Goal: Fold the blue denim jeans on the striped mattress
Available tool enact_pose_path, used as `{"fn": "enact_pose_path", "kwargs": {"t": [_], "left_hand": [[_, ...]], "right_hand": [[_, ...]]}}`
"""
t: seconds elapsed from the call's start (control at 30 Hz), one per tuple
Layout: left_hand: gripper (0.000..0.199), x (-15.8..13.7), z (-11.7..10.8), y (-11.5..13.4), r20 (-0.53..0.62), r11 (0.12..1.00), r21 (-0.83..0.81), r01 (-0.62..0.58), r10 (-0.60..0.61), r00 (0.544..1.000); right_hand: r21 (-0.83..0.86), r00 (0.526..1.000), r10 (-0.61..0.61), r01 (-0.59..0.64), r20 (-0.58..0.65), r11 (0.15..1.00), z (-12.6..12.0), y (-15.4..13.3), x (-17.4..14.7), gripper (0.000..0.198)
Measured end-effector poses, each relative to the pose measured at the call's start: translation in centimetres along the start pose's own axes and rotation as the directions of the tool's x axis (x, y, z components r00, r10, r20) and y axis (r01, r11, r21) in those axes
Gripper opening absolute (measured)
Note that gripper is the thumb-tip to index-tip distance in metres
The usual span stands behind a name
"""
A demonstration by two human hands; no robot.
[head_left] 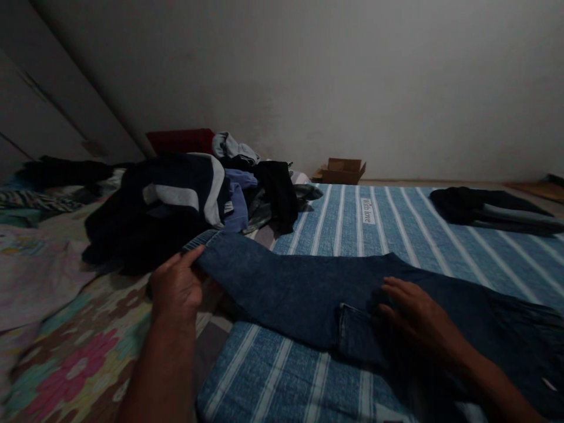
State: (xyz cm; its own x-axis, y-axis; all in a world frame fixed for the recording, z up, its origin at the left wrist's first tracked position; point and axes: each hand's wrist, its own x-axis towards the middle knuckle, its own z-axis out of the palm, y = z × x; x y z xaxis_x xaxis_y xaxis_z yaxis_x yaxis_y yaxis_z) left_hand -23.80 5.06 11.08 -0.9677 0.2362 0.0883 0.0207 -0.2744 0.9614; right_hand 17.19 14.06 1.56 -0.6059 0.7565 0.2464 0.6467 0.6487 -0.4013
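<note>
A pair of dark blue denim trousers (299,288) lies stretched sideways over the bed, a pocket at its middle and a gathered band toward the right edge. My left hand (178,282) pinches the ribbed hem of a leg at the far left end, slightly raised. Over the trousers, just right of the pocket (352,329), my right hand (412,308) is held palm down with its fingers extended. Whether its palm presses on the cloth is hard to see in the dim light.
A heap of dark clothes (145,217) rises behind my left hand. Folded black clothing (493,208) rests at the right on the blue striped sheet (273,358). An open cardboard box (343,171) stands by the wall. Floral cloth (74,370) covers the lower left.
</note>
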Motion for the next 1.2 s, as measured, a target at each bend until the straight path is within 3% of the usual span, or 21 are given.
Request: {"fn": "enact_pose_path", "kwargs": {"t": [0.07,0.13,0.23,0.33,0.4,0.47,0.63,0.7,0.77,0.83,0.93,1.03,1.2], "left_hand": [[0.026,-1.5,1.2,1.2,0.007,0.996,-0.076,0.044,-0.044,0.999],[0.022,-3.1,2.6,2.3,0.100,0.995,-0.082,0.050,-0.041,0.994],[0.023,-5.6,4.4,3.3,0.252,0.999,-0.041,0.036,-0.025,0.967],[0.030,-8.5,6.0,3.4,0.426,0.997,0.012,-0.082,0.069,0.902],[0.030,-10.9,7.0,3.1,0.538,0.970,0.074,-0.231,0.156,0.828],[0.024,-13.7,7.8,2.5,0.663,0.911,0.157,-0.382,0.190,0.724],[0.014,-20.4,8.5,-0.2,0.850,0.748,0.206,-0.631,0.182,0.494],[0.014,-22.4,8.2,-1.5,0.895,0.694,0.160,-0.702,0.199,0.400],[0.013,-23.8,7.9,-2.8,0.923,0.624,0.100,-0.775,0.234,0.306],[0.013,-24.8,7.6,-3.8,0.938,0.548,0.056,-0.835,0.258,0.232],[0.018,-25.9,7.1,-5.1,0.948,0.467,0.020,-0.884,0.271,0.165],[0.021,-26.6,6.8,-6.3,0.947,0.409,0.007,-0.913,0.291,0.137],[0.024,-27.5,6.6,-7.7,0.944,0.326,0.006,-0.945,0.311,0.113]], "right_hand": [[0.059,0.990,-0.059,0.052,0.127,0.997,0.3,-3.2,0.3,0.033],[0.106,0.979,-0.090,0.072,0.181,0.992,0.6,-5.4,0.6,0.030],[0.232,0.978,-0.105,0.061,0.182,0.971,0.5,-6.9,1.1,0.028],[0.460,0.984,-0.021,-0.064,0.177,0.885,-0.1,-7.2,1.7,0.031],[0.614,0.979,0.092,-0.188,0.184,0.767,-0.8,-7.2,2.2,0.035],[0.737,0.961,0.194,-0.276,0.197,0.618,-1.6,-7.1,2.7,0.041],[0.924,0.906,0.322,-0.342,0.275,0.172,-2.6,-5.9,3.5,0.053],[0.919,0.864,0.370,-0.390,0.343,0.059,-2.7,-5.1,3.5,0.054],[0.889,0.803,0.428,-0.459,0.415,-0.001,-2.8,-4.4,3.3,0.055],[0.859,0.752,0.477,-0.513,0.455,-0.012,-2.9,-4.0,3.0,0.054],[0.819,0.708,0.533,-0.571,0.464,0.046,-3.3,-3.9,2.4,0.052],[0.789,0.697,0.558,-0.603,0.451,0.117,-3.5,-4.1,2.0,0.051],[0.772,0.731,0.523,-0.604,0.437,0.198,-2.7,-3.5,2.0,0.041]]}}
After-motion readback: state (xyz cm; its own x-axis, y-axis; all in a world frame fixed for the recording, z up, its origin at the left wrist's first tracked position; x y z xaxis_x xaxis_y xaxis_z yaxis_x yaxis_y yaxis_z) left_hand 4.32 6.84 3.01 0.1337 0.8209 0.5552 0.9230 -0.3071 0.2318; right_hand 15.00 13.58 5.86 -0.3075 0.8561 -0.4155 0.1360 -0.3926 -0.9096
